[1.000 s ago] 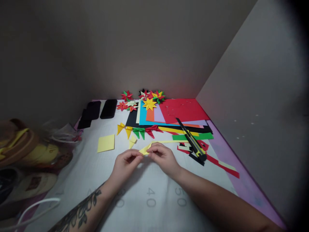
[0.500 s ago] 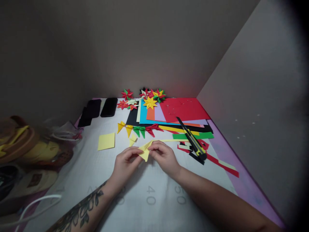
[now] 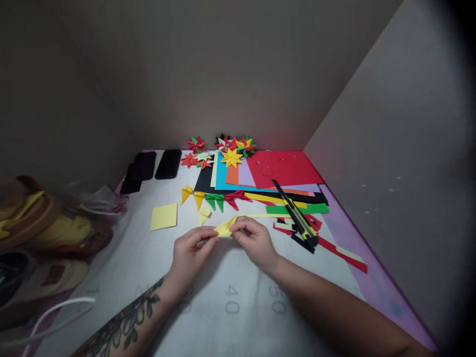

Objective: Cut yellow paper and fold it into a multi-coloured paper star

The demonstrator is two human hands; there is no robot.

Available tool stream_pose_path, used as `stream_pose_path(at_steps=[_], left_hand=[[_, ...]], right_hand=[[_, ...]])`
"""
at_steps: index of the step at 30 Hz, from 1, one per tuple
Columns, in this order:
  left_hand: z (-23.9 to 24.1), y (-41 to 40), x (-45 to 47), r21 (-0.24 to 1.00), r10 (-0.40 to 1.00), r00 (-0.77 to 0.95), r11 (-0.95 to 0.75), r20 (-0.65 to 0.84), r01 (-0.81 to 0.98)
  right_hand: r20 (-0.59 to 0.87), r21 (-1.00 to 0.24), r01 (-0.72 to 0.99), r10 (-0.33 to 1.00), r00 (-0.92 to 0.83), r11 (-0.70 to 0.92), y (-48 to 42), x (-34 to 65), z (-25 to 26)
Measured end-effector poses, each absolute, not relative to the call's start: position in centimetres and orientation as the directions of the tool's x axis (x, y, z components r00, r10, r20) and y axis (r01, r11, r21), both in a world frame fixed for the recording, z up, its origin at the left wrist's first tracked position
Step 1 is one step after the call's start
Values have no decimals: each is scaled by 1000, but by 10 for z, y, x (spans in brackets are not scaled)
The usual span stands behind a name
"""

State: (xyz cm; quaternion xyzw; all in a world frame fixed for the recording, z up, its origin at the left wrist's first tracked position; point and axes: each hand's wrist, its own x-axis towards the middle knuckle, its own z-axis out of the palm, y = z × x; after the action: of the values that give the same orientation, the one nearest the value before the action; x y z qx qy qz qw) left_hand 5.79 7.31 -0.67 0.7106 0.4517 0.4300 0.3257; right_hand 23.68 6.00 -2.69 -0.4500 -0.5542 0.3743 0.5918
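Between my two hands is a small piece of folded yellow paper [image 3: 225, 228]. My left hand [image 3: 192, 252] pinches its left end with thumb and fingers. On the other end, my right hand [image 3: 255, 240] has a matching pinch. Just beyond lies a small folded pale yellow piece [image 3: 204, 215]. A row of folded pieces in yellow [image 3: 187, 194], green [image 3: 214, 201] and red [image 3: 237, 199] runs behind it. To the left rests a square yellow paper pad [image 3: 164, 217].
A box cutter [image 3: 295, 213] lies to the right over paper strips [image 3: 344, 254] and scraps. Coloured sheets [image 3: 286, 168] and folded paper stars [image 3: 231, 158] are at the back, with a black phone [image 3: 168, 164]. Containers [image 3: 48, 228] and a white cable [image 3: 59, 307] stand at left.
The lower point of the yellow paper, which hung down between my hands, has folded up, so the piece looks flatter. My left hand has shifted slightly left.
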Motion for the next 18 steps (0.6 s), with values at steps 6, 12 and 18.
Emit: stream_pose_path(at_steps=[6, 12, 18], left_hand=[[-6, 74, 63, 895, 942, 179, -328, 285, 303], [-9, 73, 72, 976, 995, 96, -44, 23, 215], [-11, 76, 74, 993, 953, 282, 100, -114, 62]], right_hand=[[157, -981, -90, 980, 125, 169, 58, 229, -24], [-22, -974, -227, 980, 196, 23, 58, 218, -26], [60, -994, -82, 989, 139, 72, 58, 221, -29]])
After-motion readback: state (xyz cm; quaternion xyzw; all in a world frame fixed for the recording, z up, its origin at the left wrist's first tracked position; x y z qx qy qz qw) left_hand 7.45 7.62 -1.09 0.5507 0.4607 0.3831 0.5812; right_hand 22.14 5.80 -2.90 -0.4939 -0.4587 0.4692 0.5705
